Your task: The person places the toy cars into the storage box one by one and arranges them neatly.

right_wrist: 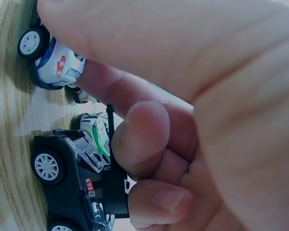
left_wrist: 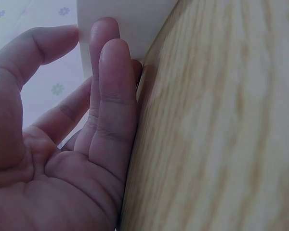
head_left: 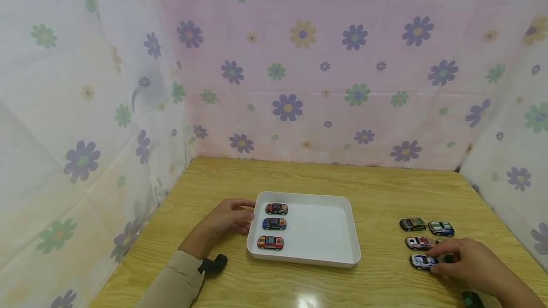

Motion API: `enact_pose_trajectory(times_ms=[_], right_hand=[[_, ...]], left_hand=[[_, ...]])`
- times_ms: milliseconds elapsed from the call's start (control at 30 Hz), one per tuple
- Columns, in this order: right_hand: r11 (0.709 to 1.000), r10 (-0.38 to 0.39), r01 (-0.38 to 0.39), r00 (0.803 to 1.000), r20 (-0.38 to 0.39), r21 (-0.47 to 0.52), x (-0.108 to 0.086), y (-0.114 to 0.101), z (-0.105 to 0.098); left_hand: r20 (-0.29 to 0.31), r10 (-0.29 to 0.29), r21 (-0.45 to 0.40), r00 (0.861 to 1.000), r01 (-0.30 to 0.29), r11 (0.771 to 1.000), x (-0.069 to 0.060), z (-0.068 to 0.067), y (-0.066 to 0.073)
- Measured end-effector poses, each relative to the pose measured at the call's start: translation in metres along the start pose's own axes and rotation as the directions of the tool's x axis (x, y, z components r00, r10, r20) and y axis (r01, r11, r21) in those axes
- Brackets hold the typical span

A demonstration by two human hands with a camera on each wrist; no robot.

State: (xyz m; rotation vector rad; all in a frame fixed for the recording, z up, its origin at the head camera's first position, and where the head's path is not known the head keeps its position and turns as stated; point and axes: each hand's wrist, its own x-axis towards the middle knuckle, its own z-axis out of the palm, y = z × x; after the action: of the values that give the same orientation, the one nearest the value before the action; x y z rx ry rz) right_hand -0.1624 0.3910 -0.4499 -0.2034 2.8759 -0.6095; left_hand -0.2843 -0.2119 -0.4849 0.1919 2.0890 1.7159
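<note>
My left hand (head_left: pixel 227 217) rests on the table, its relaxed fingertips touching the left wall of a white tray (head_left: pixel 322 229). In the left wrist view the fingers (left_wrist: pixel 116 91) lie nearly straight beside the tray. At the right, my right hand (head_left: pixel 468 263) pinches the rear end of a white and blue toy car (head_left: pixel 423 261) between thumb and index finger. That car (right_wrist: pixel 62 65) stands on the table in the right wrist view. Beside the curled lower fingers is a black toy car (right_wrist: pixel 70 178), mostly hidden by the hand in the head view.
Red-black (head_left: pixel 276 208), blue (head_left: pixel 274 224) and red-yellow (head_left: pixel 270 243) toy cars line the tray's left side. Near my right hand stand a dark green (head_left: pixel 413 224), a white-green (head_left: pixel 441 228) and a white-red toy car (head_left: pixel 418 243). Flowered cloth (head_left: pixel 299 122) surrounds the wooden table (head_left: pixel 342 182).
</note>
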Motion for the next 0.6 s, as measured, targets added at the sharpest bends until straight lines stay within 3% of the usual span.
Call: enact_pose_trajectory(times_ms=[233,600], right_hand=[[0.996,0.031,-0.031,1.0,0.001,0.083,-0.0052,-0.0042,-0.001],[0.998,0.023,-0.022,0.999,-0.026,0.065,-0.0079,-0.0054,-0.0061]], left_hand=[[-0.008,-0.003,0.001,1.0,0.003,1.0,-0.0015,0.0014,0.0013],[-0.019,-0.007,0.006,1.0,0.007,1.0,-0.002,0.0019,0.0038]])
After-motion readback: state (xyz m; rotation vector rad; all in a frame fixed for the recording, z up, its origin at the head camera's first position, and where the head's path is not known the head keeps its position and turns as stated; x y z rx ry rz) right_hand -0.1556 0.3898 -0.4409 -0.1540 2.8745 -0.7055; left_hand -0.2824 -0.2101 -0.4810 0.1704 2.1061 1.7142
